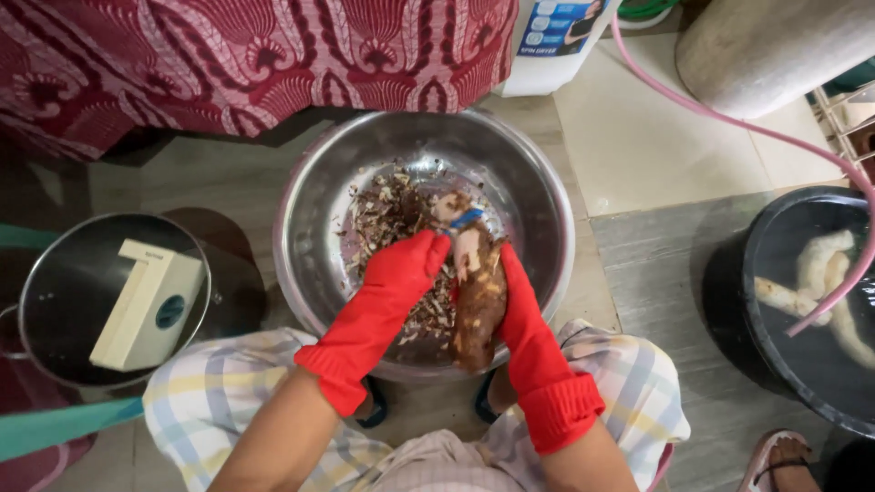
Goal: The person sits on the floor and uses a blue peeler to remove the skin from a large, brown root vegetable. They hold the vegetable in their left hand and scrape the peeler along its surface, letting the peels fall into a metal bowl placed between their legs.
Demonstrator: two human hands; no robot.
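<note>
Both my hands wear red rubber gloves over a large steel bowl on the floor. My right hand grips a long brown root held upright above the bowl; the root's top end is peeled pale. My left hand holds a small blue-handled peeler against that peeled end. Brown peelings lie scattered in the bottom of the bowl. My knees, in pale checked cloth, flank the bowl's near rim.
A black tub at the right holds water and peeled pale roots, with a pink hose running into it. A lidded pot at the left carries a cream box. Red patterned cloth hangs behind. A sandalled foot shows bottom right.
</note>
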